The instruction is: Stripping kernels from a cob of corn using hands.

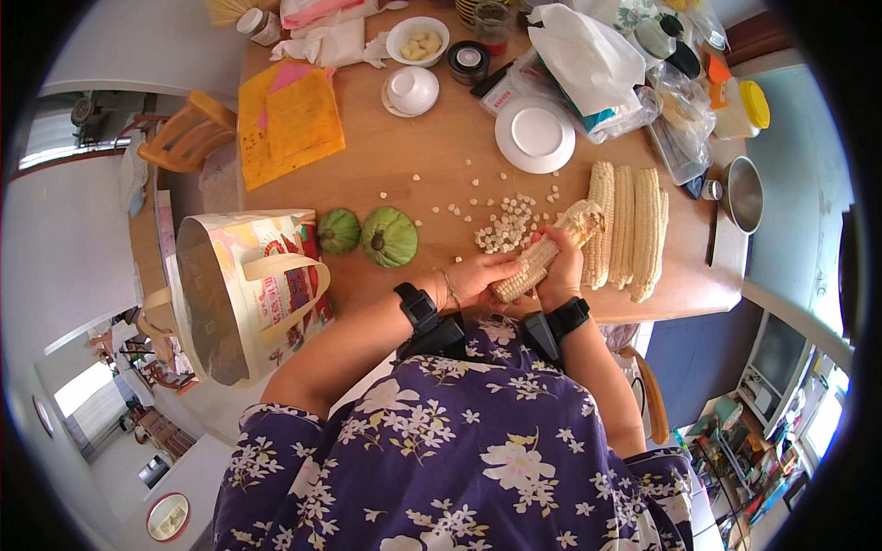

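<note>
Both hands hold one pale ear of corn [531,274] over the table's near edge, partly stripped toward its husk end. My left hand [478,277] presses against the ear with its thumb, fingers closed at the lower end. My right hand [562,273] wraps round the ear's other side, thumb along the top. Just beyond lies a pile of loose white kernels [503,230], with more scattered about it. To the right, several whole ears of corn [625,230] lie side by side.
Two green squashes [390,236] and a paper shopping bag [276,294] stand left. Farther off are orange cloths [303,119], a white cup [410,90], a bowl of pale pieces [418,42], an upturned white plate [535,135] and plastic bags [588,55]. A metal bowl [742,195] sits right.
</note>
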A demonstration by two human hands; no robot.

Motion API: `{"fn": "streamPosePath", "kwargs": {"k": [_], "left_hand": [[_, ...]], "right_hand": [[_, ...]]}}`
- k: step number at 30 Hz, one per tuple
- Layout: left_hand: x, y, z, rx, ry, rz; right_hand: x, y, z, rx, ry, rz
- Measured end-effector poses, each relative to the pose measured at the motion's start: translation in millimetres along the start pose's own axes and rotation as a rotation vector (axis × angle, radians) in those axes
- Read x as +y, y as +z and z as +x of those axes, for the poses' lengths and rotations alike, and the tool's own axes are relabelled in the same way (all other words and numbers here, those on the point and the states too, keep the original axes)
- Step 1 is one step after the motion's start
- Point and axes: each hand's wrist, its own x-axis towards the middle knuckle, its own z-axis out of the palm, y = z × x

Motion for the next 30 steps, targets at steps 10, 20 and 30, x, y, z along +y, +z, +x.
{"fn": "streamPosePath", "kwargs": {"k": [10,20,30], "left_hand": [[0.0,4.4,10.5,0.061,-0.01,0.181],[1.8,3.9,10.4,-0.027,-0.048,-0.036],[0.4,1.9,9.1,-0.021,-0.026,-0.07]], "right_hand": [[4.6,-2.8,4.2,0.033,-0.026,-0.027],[-3.8,-1.2,6.6,0.001,0.031,0.065],[-5.6,7.4,-5.0,-0.006,-0.003,-0.099]]}}
